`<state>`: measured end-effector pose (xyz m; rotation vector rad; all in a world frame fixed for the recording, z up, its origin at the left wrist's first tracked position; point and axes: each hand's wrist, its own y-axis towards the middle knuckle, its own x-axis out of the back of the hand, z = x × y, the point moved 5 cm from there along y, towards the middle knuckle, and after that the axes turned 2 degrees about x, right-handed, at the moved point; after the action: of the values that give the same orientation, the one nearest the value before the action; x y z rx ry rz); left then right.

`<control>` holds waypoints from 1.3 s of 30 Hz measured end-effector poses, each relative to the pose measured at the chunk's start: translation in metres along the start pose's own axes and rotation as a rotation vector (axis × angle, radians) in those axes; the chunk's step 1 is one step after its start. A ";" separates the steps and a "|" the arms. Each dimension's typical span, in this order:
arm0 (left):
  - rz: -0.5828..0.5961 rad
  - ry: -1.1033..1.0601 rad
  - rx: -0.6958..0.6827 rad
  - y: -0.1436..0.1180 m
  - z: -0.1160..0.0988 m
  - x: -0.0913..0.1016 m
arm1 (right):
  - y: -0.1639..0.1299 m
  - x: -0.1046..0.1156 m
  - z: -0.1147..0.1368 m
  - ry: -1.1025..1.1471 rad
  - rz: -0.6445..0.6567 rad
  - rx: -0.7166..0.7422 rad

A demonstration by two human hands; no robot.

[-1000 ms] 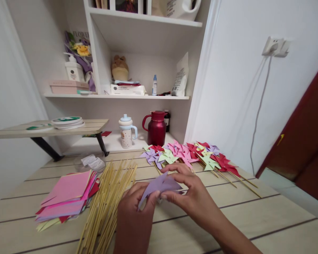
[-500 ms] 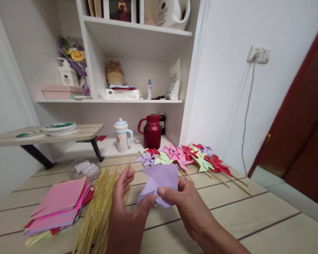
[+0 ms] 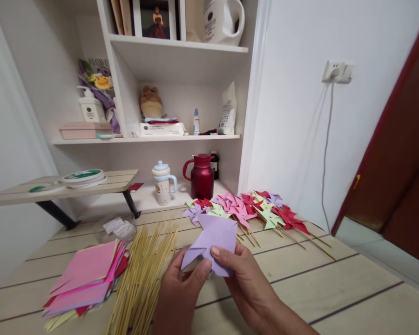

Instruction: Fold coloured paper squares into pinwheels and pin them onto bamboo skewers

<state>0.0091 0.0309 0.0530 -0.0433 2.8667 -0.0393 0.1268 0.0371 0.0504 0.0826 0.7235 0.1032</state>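
Note:
A purple paper pinwheel (image 3: 218,232), with some of its corners folded in, is held up above the table between both hands. My right hand (image 3: 244,274) grips its right side, thumb pressed on the front near the middle. On the lower left, my left hand (image 3: 183,284) has its thumb at the paper's lower edge and its fingers curled behind. What lies behind the paper is hidden. Beside my left hand lies a bundle of thin bamboo sticks (image 3: 139,279). Left of those sits a stack of coloured paper squares (image 3: 85,267), pink on top.
Several finished pinwheels on sticks (image 3: 244,207) lie at the back right of the table. A clear container with white pieces (image 3: 118,228) stands behind the paper stack. A red jug (image 3: 201,179) and a spotted cup (image 3: 163,186) stand at the back. A raised wooden shelf (image 3: 122,179) holds white discs.
My left hand's fingers, raised and apart before, have come down and curled behind the paper's left side. The whole view has shifted slightly.

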 end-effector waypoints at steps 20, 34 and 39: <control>0.051 -0.132 0.068 -0.003 0.021 -0.003 | -0.009 -0.005 -0.009 0.053 -0.004 -0.007; -0.036 -0.158 0.040 -0.005 0.025 0.002 | -0.010 -0.010 -0.013 0.077 0.038 0.016; -0.069 -0.148 0.050 -0.008 0.020 0.001 | -0.011 -0.011 -0.013 0.092 0.044 0.011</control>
<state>0.0140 0.0223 0.0336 -0.1303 2.7147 -0.1169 0.1108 0.0254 0.0470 0.1052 0.8143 0.1461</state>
